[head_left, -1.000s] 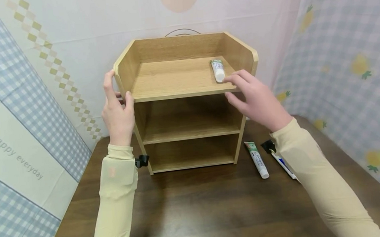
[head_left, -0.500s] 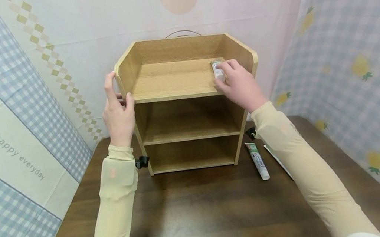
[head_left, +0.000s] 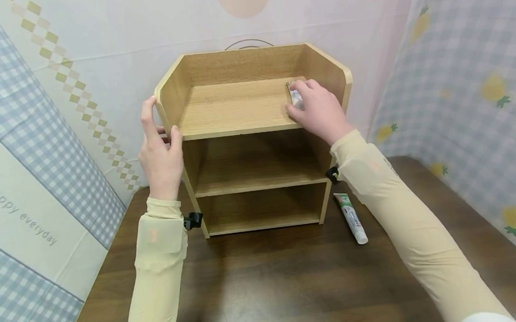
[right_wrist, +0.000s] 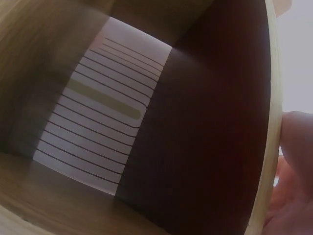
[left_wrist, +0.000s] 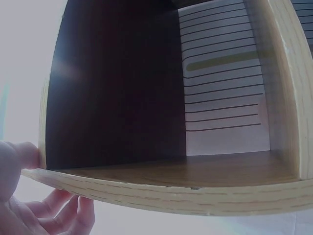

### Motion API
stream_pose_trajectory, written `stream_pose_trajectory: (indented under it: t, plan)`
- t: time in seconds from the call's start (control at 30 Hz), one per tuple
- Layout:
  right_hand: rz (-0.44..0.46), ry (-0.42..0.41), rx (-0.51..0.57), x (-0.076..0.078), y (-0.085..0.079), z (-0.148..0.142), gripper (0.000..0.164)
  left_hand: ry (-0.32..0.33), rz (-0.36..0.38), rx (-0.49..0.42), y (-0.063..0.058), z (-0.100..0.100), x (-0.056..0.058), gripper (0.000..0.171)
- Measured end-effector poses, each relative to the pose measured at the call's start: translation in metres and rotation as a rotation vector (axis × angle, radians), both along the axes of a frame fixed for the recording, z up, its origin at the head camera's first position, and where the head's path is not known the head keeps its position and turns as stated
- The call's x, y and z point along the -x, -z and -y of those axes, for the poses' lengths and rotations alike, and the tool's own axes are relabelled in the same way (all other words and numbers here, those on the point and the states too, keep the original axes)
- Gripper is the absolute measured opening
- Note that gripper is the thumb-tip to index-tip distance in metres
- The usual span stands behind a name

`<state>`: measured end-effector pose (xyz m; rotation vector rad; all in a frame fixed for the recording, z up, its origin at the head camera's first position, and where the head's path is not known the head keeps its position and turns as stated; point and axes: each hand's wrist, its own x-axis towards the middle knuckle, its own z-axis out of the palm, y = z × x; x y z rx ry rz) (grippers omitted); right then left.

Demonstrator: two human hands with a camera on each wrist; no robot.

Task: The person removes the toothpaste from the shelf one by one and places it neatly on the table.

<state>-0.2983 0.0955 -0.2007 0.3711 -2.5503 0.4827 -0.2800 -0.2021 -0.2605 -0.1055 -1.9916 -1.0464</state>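
Observation:
A light wooden shelf unit (head_left: 255, 126) with a raised top rim stands on the dark table. My left hand (head_left: 161, 158) grips its left side panel near the top front corner; thumb and fingers (left_wrist: 58, 210) lie on either side of the board edge in the left wrist view. On the right part of the top shelf lies a white and green toothpaste tube (head_left: 295, 96). My right hand (head_left: 319, 108) is over it from the right, thumb and fingertips curled around its near part, which they hide. In the right wrist view the right hand (right_wrist: 296, 171) shows only at the edge.
A second toothpaste tube (head_left: 351, 218), green and white, lies on the table (head_left: 272, 286) to the right of the unit. Patterned cloth walls (head_left: 457, 89) enclose the table at the back and sides. My right sleeve (head_left: 398, 210) crosses the right side.
My right hand has moved left and inward from the top shelf's front right edge onto the tube. The slim white item on the table at right is now hidden by the sleeve. Left hand unchanged.

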Motion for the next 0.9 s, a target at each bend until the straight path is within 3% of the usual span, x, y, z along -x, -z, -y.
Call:
stream_pose_trajectory:
  t: [0.23,0.9]
  plan:
    - [0.040,0.007,-0.002,0.0003,0.0007,0.0008,0.037,0.002,-0.010,0.000,0.0003,0.0011,0.0012,0.056]
    - [-0.132,-0.018,0.039,-0.0087,0.0071,0.0052,0.023,-0.006,-0.039,0.022,0.0021,0.0054,0.0035,0.057]
